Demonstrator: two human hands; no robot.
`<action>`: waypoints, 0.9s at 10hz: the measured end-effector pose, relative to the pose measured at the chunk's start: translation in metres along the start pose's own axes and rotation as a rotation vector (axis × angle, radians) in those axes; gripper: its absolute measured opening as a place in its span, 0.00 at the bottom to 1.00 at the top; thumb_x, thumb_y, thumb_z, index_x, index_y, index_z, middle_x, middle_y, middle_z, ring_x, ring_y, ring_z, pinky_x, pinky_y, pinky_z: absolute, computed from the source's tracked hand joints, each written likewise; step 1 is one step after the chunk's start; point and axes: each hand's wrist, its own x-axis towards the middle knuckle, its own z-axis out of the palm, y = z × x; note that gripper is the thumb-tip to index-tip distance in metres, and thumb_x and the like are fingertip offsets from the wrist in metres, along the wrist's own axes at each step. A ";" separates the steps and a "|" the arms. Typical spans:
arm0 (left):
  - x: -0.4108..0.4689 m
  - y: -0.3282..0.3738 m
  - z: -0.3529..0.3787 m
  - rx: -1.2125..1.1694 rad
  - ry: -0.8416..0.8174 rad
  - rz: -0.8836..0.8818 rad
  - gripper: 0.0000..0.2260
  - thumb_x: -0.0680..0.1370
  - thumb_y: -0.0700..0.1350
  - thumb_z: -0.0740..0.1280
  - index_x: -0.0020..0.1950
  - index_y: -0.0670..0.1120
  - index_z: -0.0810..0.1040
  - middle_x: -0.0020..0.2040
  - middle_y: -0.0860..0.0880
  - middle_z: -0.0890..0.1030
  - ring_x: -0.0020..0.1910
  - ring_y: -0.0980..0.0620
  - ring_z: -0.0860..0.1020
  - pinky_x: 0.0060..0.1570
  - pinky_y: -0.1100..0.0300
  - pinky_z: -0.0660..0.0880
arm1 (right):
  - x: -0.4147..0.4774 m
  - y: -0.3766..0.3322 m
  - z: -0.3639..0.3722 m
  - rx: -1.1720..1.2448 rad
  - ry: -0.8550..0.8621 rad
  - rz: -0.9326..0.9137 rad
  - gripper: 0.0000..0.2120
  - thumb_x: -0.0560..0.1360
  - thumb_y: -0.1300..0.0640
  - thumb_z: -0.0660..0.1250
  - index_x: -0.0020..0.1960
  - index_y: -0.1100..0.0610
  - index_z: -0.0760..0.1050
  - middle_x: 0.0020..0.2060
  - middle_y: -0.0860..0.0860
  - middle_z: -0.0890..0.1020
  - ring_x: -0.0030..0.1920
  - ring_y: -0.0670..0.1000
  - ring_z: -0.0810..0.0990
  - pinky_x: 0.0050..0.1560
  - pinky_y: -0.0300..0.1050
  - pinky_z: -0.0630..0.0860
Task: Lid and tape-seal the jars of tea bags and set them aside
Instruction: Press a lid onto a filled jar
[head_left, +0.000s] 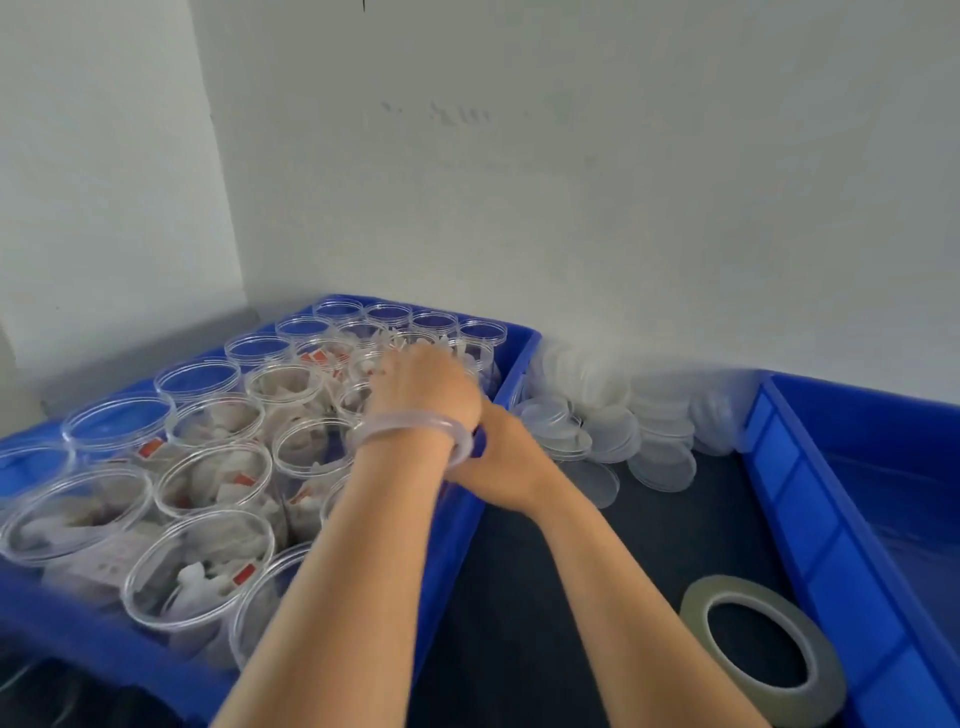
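Blue crate rim: R hand at it, L hand over jars.

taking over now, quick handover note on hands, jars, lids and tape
Left hand: among the jars of tea bags in the left crate, blurred; grip unclear.
Right hand: at that crate's right rim, partly hidden.
Near jars stand open; lids heaped by the wall; tape roll flat on the table.
Done: nothing visibly sealed. Left: lid, tape, set aside.
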 end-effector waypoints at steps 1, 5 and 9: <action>0.008 -0.027 0.030 0.140 -0.188 -0.021 0.11 0.80 0.40 0.59 0.60 0.39 0.75 0.58 0.40 0.77 0.58 0.43 0.76 0.55 0.53 0.72 | 0.010 0.010 0.013 -0.143 -0.087 0.101 0.19 0.69 0.53 0.74 0.58 0.54 0.76 0.59 0.52 0.78 0.67 0.56 0.69 0.65 0.52 0.68; 0.009 -0.030 0.029 -0.226 -0.154 -0.290 0.14 0.82 0.41 0.56 0.61 0.37 0.76 0.61 0.39 0.77 0.62 0.39 0.74 0.52 0.58 0.72 | 0.006 0.013 0.015 0.110 0.137 0.049 0.26 0.69 0.54 0.76 0.64 0.51 0.72 0.62 0.48 0.75 0.67 0.50 0.71 0.63 0.38 0.70; -0.053 0.074 0.039 -1.246 0.128 0.113 0.15 0.82 0.49 0.57 0.59 0.42 0.77 0.56 0.48 0.80 0.56 0.54 0.76 0.53 0.61 0.71 | -0.057 0.003 -0.079 0.330 0.678 -0.118 0.38 0.62 0.46 0.79 0.66 0.43 0.65 0.59 0.43 0.74 0.58 0.43 0.78 0.48 0.31 0.76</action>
